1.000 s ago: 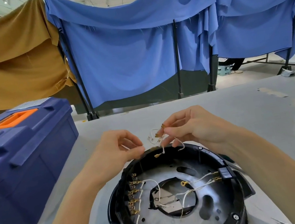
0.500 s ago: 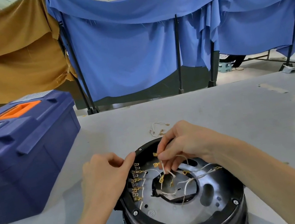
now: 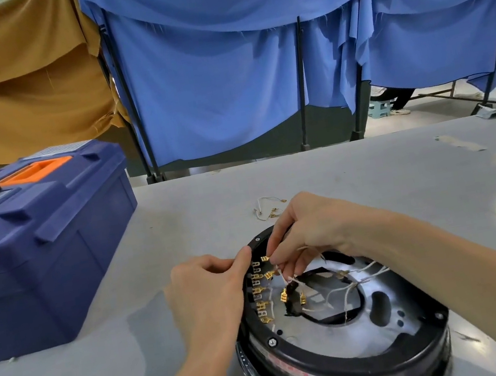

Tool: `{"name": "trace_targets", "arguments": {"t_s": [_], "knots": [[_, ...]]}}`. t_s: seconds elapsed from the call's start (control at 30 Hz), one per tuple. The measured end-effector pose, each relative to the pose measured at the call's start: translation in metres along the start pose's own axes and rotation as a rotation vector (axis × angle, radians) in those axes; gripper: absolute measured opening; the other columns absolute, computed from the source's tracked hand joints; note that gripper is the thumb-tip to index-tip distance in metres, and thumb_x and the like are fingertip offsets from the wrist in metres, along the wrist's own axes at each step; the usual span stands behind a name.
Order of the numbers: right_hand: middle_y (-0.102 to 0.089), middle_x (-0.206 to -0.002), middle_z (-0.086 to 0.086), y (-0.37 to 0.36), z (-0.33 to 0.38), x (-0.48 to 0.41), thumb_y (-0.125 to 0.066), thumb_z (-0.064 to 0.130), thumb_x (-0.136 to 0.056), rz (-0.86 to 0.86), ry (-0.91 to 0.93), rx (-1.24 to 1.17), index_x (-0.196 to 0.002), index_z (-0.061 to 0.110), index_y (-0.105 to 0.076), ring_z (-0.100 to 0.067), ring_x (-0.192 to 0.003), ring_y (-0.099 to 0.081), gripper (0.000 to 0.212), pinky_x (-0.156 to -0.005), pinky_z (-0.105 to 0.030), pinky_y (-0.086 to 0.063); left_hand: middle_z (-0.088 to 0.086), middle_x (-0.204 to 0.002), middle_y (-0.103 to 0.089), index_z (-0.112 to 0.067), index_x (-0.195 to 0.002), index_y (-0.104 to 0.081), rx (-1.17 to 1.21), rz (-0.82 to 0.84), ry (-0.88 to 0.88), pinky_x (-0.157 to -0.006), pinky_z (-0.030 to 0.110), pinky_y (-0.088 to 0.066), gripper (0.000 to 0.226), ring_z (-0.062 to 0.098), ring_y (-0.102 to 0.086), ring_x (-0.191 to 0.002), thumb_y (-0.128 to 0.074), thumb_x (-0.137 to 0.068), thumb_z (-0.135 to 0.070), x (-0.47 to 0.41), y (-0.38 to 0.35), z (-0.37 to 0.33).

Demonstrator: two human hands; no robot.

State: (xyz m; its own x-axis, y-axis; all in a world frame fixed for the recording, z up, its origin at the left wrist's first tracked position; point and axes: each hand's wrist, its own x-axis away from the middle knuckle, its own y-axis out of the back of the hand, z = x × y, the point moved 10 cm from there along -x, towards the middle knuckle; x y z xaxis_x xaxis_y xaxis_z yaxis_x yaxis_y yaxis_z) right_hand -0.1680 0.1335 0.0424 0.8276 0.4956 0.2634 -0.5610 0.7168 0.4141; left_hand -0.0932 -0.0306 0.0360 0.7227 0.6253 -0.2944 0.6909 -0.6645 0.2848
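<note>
White wires (image 3: 289, 278) with brass terminals (image 3: 284, 296), pinched by right hand (image 3: 310, 233); left hand (image 3: 207, 296) gripping black base (image 3: 351, 364)

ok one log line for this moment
right hand: pinches white wire over black base | left hand: thumb touches its rim | spare wires: on table

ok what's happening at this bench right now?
A person is wiring an upturned black appliance base on the table. The right hand pinches a white wire in its fingers, next to the row of brass terminals inside the base's left edge. The left hand holds the base's rim beside them. More connector wires hang loose across the middle opening, and a spare wire bundle lies on the table beyond.
</note>
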Motion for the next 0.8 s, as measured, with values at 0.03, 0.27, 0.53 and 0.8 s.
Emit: {"name": "trace_targets", "arguments": {"t_s": [0.03, 0.27, 0.53, 0.8], "knots": [[-0.069, -0.063, -0.019, -0.001, 0.0, 0.0, -0.07, -0.01, -0.081, -0.008, -0.008, 0.019, -0.081, -0.004, -0.07, -0.022, -0.053, -0.067, 0.006, -0.052, -0.023, -0.055, -0.011, -0.048, -0.062, -0.025, -0.044, -0.066, 0.004, 0.004, 0.001, -0.055, 0.035, -0.055, 0.034, 0.012, -0.062, -0.053, -0.084, -0.065, -0.044, 0.001, -0.001, 0.0], [-0.068, -0.064, -0.019, -0.004, -0.006, -0.001, -0.068, -0.011, -0.081, -0.067, -0.041, 0.046, -0.082, -0.005, -0.069, -0.024, -0.054, -0.066, 0.006, -0.058, -0.026, -0.058, -0.009, -0.048, -0.063, -0.022, -0.047, -0.069, 0.069, 0.061, -0.031, -0.054, 0.029, -0.048, 0.031, 0.006, -0.058, -0.046, -0.087, -0.062, -0.043, 0.001, -0.001, -0.002], [-0.068, -0.067, -0.022, -0.005, -0.012, -0.002, -0.068, -0.013, -0.079, -0.068, -0.045, -0.012, -0.083, -0.007, -0.068, -0.023, -0.053, -0.066, 0.007, -0.052, -0.022, -0.057, -0.004, -0.053, -0.065, -0.024, -0.047, -0.068, 0.067, 0.041, -0.053, -0.062, 0.045, -0.055, 0.03, 0.017, -0.063, -0.057, -0.087, -0.064, -0.039, 0.004, 0.0, -0.006], [-0.067, -0.061, -0.018, -0.006, -0.011, -0.003, -0.069, -0.013, -0.079, -0.062, -0.013, -0.012, -0.081, -0.007, -0.068, -0.023, -0.052, -0.066, 0.007, -0.05, -0.022, -0.055, -0.003, -0.055, -0.065, -0.025, -0.047, -0.067, 0.084, 0.045, -0.044, -0.067, 0.049, -0.055, 0.03, 0.019, -0.064, -0.06, -0.086, -0.065, -0.038, 0.004, -0.001, -0.004]]}}
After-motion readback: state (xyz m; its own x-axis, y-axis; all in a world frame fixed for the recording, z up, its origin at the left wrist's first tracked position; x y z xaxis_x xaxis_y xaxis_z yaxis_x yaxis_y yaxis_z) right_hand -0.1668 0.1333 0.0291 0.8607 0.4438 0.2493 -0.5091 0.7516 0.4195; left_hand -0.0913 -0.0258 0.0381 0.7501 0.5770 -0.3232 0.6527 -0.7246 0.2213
